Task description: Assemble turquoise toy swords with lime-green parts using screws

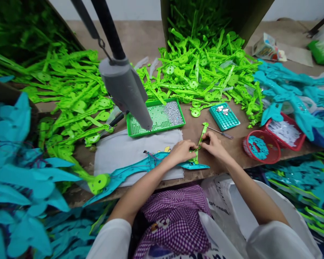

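My left hand (183, 151) is closed on the lower part of a slim bright green plastic arm (204, 128). From the other side, the fingertips of my right hand (214, 144) pinch the same green arm around its middle. Beneath my left hand and forearm lies a long teal plastic body part (132, 169), with thin wires across its middle. Its far left end touches a green round-ended piece (99, 182). A grey cloth (110, 153) is spread under the teal part. Just beyond my right hand rests a thin metal tool (220, 132).
A grey powered screwdriver (124, 86) hangs over a green tray (156, 131) of small screws. To the right stand a teal tray (225, 117) with silvery discs, a red basket (274, 147) and a red bin (299, 142). Heaped green parts (202, 68) line the back.
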Available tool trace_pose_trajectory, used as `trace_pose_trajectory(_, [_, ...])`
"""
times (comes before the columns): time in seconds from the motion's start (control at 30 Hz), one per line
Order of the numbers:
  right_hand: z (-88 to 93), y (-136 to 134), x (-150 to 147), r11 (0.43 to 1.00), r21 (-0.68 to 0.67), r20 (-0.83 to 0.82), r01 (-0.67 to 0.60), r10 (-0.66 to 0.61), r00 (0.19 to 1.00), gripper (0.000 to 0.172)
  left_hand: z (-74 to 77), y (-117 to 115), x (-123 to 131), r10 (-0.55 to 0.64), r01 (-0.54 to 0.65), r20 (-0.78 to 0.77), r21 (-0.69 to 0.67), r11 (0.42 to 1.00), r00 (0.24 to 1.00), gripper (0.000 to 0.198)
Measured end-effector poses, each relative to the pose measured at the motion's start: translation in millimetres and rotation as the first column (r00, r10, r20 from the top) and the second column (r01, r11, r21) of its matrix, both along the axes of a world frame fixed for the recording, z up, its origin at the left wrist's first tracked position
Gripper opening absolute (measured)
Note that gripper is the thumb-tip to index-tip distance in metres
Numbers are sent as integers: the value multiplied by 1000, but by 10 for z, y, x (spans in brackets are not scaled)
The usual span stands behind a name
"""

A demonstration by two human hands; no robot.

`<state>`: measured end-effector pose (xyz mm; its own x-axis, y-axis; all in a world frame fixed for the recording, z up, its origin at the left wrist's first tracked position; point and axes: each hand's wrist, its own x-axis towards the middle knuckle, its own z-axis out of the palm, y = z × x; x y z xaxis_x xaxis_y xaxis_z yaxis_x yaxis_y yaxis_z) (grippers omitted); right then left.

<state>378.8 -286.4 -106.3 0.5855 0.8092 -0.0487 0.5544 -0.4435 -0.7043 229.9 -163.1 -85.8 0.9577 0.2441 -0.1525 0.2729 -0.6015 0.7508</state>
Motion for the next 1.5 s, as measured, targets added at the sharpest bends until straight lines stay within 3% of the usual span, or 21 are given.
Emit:
trace_pose_trajectory(0.33, [8,51,-23,998,-58,84,2,3,996,13,-6,1,12,5,-5,-16,-5,1000,1000,31])
trace_pose_trajectory(0.47, [-9,-34,48,997,60,-114,-53,59,992,19,16,1,1,12,-12,-22,-13,1000,1000,30])
trace_pose_trajectory(0.57, [-19,-172,56,983,184,-242,23,22,970,25,20,4,-5,19,-19,-20,-33,999,1000,32])
trace_pose_trajectory(0.67, [-29,-257,-9,973,218,-70,76,-62,996,20,8,6,-10,20,-21,-12,-34,999,1000,32])
trace_pose_trajectory(0.83, [-46,-197,-68,989,131,222,-74,43,974,24,-13,3,-14,23,-23,-6,-19,1000,1000,31])
trace_pose_trajectory(0.93, [-44,-179,-31,982,166,223,-93,54,973,23,-15,4,-16,16,-16,-17,-15,1000,1000,30])
trace_pose_trajectory(1.1, [-61,-217,-10,969,248,166,16,-58,984,18,-17,6,-22,6,-6,0,-4,1000,1000,30])
trace_pose_trajectory(1.23, [-80,-139,44,981,192,149,29,-59,987,18,6,10,-33,-40,39,23,26,999,999,31])
trace_pose_trajectory(1.33, [-84,-48,151,988,152,69,40,-51,996,15,54,26,-25,-122,122,7,65,990,992,46])
trace_pose_trajectory(1.5, [-56,22,351,993,98,-94,-67,76,993,19,176,72,72,-257,286,-215,115,951,942,66])
